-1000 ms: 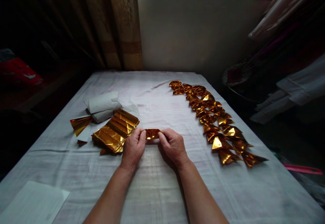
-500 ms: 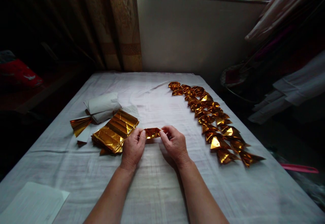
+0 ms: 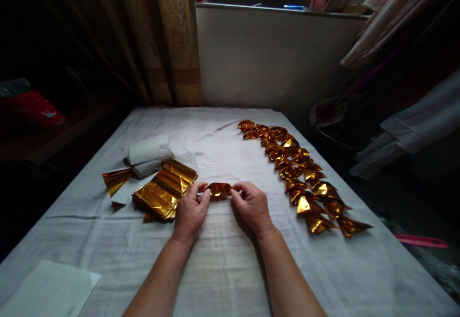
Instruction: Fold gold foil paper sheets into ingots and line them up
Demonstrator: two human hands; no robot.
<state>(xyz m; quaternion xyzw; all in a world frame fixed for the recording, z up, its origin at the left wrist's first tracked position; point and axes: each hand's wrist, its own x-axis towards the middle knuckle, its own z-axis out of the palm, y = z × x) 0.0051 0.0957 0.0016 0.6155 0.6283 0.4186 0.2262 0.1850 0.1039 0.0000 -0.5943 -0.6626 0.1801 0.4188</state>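
Between my hands is a folded gold foil paper ingot [image 3: 220,190], its middle bulging and its ends narrow. My left hand [image 3: 192,206] pinches the left end between thumb and fingers. The right end is pinched by my right hand [image 3: 251,205]. Just left of my left hand lies a stack of creased gold foil sheets [image 3: 166,187]. Over on the right, several finished gold foil ingots [image 3: 287,163] lie in a double row that curves from the far side toward me.
The table [image 3: 223,269] wears a pale checked cloth. White paper [image 3: 148,152] lies rolled behind the stack, near a fanned gold foil piece [image 3: 117,180]. A white sheet [image 3: 50,288] rests at the near left. Clothes [image 3: 424,111] hang at the right, and a curtain [image 3: 172,43] hangs behind.
The view has tilted up slightly, showing more window. Both hands keep their pinch on the foil ingot, whose middle now looks slightly more rounded.
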